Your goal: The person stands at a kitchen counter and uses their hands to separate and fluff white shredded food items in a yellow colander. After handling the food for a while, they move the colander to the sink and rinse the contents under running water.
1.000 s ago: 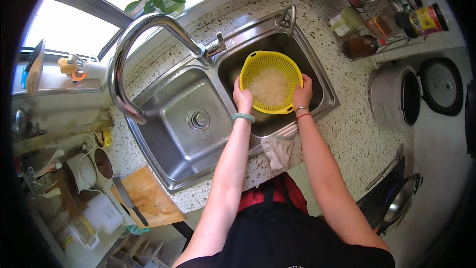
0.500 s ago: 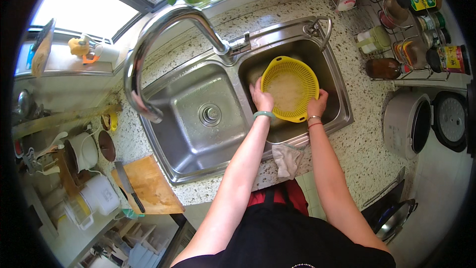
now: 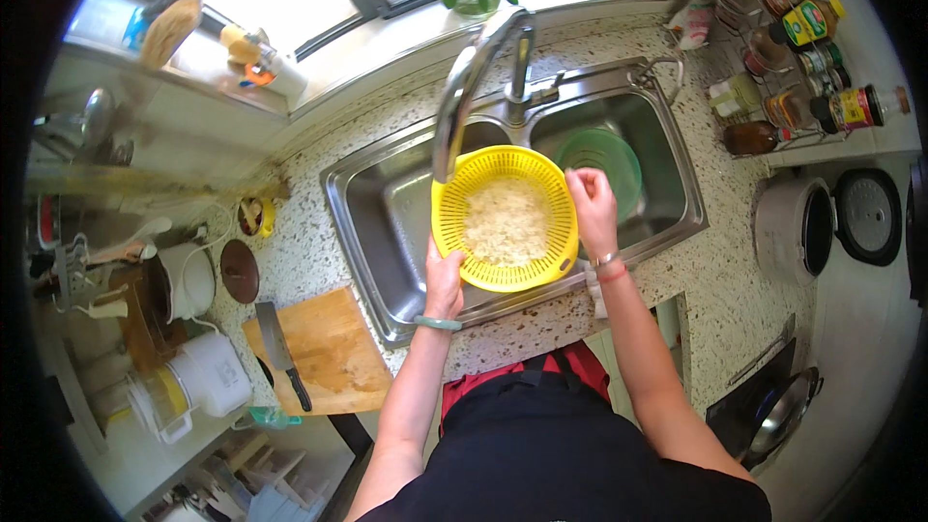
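Note:
A yellow colander with pale, wet grains that look like rice hangs over the middle of the double sink. My left hand grips its lower left side, thumb over the rim. At the right side my right hand has its fingers curled against the rim. Below and beyond that hand, a green translucent bowl sits in the right basin; the colander and hand cover part of it. The left basin is partly hidden under the colander.
The curved tap arches just above the colander's far left. To the left lie a knife and a wooden cutting board. A bottle rack and a rice cooker stand at the right.
Both hands have lifted the colander from the right basin and carried it left and nearer. The green bowl now shows in that basin. The view has shifted too.

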`<state>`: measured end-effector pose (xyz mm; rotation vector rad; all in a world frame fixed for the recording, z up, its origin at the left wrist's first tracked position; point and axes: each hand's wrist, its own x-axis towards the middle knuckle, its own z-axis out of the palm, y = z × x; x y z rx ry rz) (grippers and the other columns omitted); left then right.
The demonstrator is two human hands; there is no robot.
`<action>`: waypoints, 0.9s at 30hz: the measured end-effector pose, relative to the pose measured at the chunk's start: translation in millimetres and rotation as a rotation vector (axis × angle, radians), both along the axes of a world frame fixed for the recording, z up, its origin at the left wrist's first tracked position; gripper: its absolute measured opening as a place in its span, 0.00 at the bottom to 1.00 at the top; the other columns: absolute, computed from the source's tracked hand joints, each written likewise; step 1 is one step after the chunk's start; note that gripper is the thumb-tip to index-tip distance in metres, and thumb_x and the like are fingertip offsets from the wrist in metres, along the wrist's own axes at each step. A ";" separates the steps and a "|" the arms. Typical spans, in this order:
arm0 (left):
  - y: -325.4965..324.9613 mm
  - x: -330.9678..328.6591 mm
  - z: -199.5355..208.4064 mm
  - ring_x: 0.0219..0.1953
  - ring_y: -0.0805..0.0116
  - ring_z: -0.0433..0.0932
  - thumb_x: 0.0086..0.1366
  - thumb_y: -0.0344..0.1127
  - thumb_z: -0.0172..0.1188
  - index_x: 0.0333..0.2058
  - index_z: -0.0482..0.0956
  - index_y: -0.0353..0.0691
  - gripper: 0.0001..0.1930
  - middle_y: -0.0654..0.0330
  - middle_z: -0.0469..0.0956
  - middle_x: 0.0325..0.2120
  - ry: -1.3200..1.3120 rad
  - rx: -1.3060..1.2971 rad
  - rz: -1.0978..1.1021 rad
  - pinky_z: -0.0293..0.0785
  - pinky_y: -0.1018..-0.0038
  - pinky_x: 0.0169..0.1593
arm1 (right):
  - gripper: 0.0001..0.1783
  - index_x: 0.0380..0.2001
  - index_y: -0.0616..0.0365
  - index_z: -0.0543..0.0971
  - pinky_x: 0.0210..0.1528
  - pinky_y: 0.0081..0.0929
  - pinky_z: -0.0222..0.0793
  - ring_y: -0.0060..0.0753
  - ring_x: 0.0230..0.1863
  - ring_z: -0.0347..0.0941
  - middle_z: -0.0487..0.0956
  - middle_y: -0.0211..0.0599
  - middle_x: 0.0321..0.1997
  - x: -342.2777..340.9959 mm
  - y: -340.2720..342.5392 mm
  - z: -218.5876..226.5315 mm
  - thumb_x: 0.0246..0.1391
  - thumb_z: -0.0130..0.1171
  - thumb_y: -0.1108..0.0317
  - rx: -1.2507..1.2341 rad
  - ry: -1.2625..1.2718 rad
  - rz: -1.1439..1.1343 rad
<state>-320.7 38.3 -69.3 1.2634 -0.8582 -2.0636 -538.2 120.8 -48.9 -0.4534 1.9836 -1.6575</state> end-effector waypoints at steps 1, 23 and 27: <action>-4.3 11.1 -0.6 0.46 0.64 0.73 0.50 0.13 0.43 0.59 0.58 0.37 0.34 0.54 0.70 0.48 0.001 -0.025 0.030 0.74 0.73 0.48 | 0.14 0.26 0.59 0.72 0.28 0.17 0.66 0.15 0.25 0.70 0.76 0.27 0.23 -7.4 -19.7 -11.0 0.56 0.59 0.60 -0.038 -0.031 -0.036; -39.3 16.9 8.3 0.52 0.68 0.69 0.50 0.13 0.42 0.62 0.54 0.38 0.37 0.57 0.67 0.53 0.075 -0.084 0.147 0.69 0.75 0.53 | 0.29 0.54 0.44 0.68 0.42 0.40 0.71 0.43 0.52 0.68 0.69 0.41 0.54 84.5 -98.3 0.9 0.48 0.61 0.52 0.315 1.015 0.735; -40.0 14.4 2.8 0.53 0.68 0.69 0.51 0.13 0.42 0.62 0.55 0.39 0.37 0.59 0.67 0.54 0.040 -0.147 0.133 0.69 0.75 0.54 | 0.30 0.55 0.53 0.64 0.39 0.40 0.73 0.51 0.50 0.69 0.66 0.49 0.51 104.3 -104.1 -23.8 0.48 0.57 0.59 0.442 1.156 0.921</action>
